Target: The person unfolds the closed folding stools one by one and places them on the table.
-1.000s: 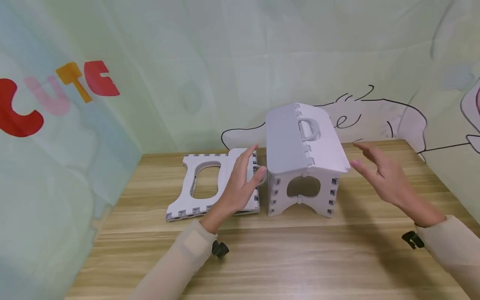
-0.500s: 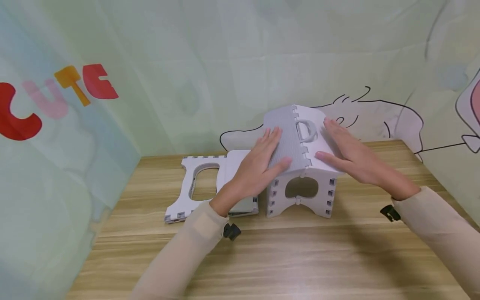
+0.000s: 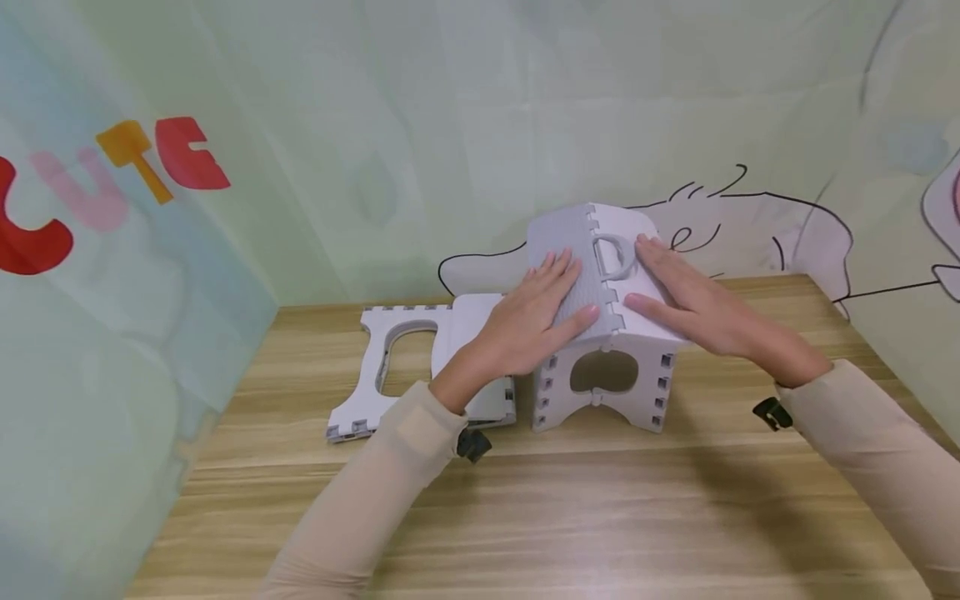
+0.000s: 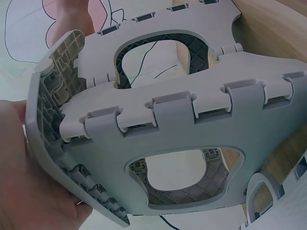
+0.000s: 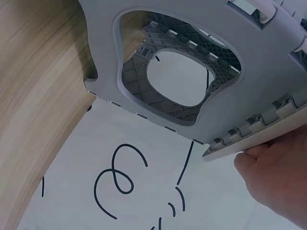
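Note:
A white and grey folding step stool (image 3: 600, 392) stands upright on the wooden table, its two-part top slightly peaked along the middle hinge. A loop handle (image 3: 617, 257) sticks up at that hinge. My left hand (image 3: 528, 321) lies with straight fingers on the grey left half of the top. On the white right half rests my right hand (image 3: 693, 304), fingers extended. In the left wrist view the stool's legs (image 4: 192, 124) show from the side, with the hand on the top panel. The right wrist view shows the other side wall (image 5: 103, 48) and the right hand on its panel.
A second folding stool (image 3: 372, 367) lies folded flat on the table (image 3: 570, 517), left of the standing one and partly behind the left forearm. A printed cloth backdrop (image 3: 360, 150) hangs right behind the table.
Both hands have moved inward from either side of the standing stool onto its top. Over the last half second they stay there, shifting only slightly. The peaked top looks much the same.

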### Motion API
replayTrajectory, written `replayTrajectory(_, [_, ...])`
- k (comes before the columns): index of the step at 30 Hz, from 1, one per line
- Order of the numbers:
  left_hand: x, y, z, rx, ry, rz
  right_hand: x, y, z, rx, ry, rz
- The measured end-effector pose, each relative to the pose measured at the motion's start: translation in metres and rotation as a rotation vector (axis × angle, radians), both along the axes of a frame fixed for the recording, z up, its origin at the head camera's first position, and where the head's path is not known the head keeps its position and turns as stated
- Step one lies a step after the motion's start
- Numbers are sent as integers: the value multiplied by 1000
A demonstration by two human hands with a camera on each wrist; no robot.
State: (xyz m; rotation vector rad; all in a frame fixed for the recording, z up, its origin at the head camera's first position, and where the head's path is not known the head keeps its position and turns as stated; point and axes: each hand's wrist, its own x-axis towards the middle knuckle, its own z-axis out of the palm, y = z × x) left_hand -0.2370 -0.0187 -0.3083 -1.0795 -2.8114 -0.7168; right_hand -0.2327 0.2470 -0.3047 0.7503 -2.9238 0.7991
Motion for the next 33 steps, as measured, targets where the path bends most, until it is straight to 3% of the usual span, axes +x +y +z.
replayTrajectory(15, [-2,2,8,-118,62,-13,0,0,7,85,27,10])
replayTrajectory(33, [-2,4,6,-176,48,0,-3,1,6,99,7,28])
